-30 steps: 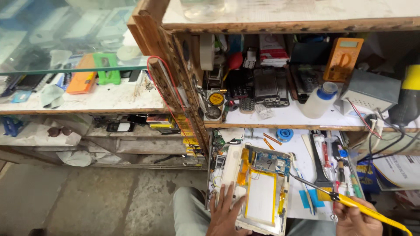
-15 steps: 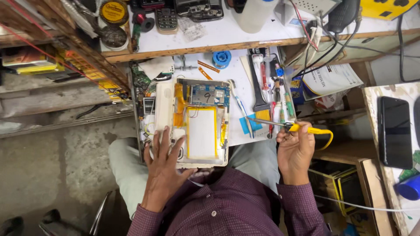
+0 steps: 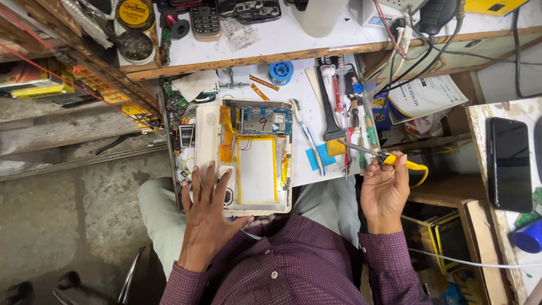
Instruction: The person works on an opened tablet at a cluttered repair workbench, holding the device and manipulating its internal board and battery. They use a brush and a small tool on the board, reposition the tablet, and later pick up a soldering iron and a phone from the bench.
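An opened white tablet (image 3: 254, 161) lies on a small white work board (image 3: 293, 90) over my lap, its back off, showing a pale battery (image 3: 257, 169) and a blue circuit board (image 3: 265, 120). My left hand (image 3: 209, 217) rests flat on the tablet's lower left corner, fingers spread. My right hand (image 3: 387, 189) is raised to the right of the board and grips a yellow-handled soldering iron (image 3: 384, 158), whose metal tip points left toward a row of tools.
A toothbrush (image 3: 307, 135), black brush (image 3: 328, 110), screwdrivers (image 3: 353, 121) and blue solder spool (image 3: 280, 72) lie beside the tablet. The upper shelf (image 3: 271, 45) holds old phones, a round tin and cables. A black phone (image 3: 510, 162) lies on the right table. Bare floor is on the left.
The view swung down from the shelves to my lap. My left hand settled flat on the tablet's corner. The right hand still holds the soldering iron at the right.
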Tool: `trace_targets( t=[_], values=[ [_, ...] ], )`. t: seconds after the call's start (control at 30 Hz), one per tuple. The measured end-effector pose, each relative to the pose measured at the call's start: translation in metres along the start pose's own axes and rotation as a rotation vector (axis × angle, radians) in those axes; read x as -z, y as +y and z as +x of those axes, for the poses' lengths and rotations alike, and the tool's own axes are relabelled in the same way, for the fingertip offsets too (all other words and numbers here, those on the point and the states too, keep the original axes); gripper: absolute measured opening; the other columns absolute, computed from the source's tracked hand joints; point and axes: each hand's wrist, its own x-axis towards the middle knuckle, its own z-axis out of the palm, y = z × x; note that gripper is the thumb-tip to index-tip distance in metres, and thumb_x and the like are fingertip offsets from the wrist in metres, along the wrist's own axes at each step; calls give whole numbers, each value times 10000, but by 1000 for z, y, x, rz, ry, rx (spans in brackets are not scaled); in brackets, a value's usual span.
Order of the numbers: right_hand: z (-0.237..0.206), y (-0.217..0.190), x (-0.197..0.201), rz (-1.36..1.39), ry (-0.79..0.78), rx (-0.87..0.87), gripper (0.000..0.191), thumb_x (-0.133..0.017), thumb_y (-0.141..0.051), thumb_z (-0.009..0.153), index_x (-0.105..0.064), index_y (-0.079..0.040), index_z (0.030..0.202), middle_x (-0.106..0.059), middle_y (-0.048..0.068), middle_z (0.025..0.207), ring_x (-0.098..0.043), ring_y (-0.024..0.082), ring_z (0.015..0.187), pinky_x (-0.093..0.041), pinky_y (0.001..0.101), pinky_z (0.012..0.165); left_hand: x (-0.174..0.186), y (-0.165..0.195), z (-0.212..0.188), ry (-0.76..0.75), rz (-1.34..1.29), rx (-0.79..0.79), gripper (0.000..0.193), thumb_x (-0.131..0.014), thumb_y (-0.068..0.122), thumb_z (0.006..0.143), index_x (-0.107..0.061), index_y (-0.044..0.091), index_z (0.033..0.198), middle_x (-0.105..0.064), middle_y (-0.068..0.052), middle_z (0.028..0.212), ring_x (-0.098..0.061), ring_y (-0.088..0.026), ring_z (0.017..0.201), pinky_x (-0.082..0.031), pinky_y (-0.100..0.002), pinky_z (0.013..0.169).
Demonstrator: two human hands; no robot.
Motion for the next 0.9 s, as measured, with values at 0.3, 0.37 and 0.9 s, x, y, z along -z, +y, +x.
trace_targets(
  t=[0.3,0.37,0.9],
  values=[
    [5,-4,8,156,-31,-58,257,-609,-279,1116,-677,-34,1080,-727,83,951,-684,147,821,-566,249,770,-6,2,-1,27,6,-6,1121,-896,479,573,-381,125,1503,-206,-181,1632,-81,-389,1532,-60,-626,1191],
    [7,-5,12,188,1,-66,254,-599,-269,1111,-677,-36,1047,-732,90,939,-691,146,810,-568,250,755,-7,1,-2,21,13,-11,1134,-897,494,570,-377,127,1508,-192,-189,1637,-71,-397,1532,-54,-629,1188],
    [11,-1,39,314,4,-170,217,-638,-224,1056,-684,-12,1060,-710,133,929,-689,163,786,-583,238,720,6,4,-7,226,-147,-127,743,-827,429,739,-601,95,1364,-375,-154,1599,-228,-350,1531,-100,-560,1203]
  ],
)
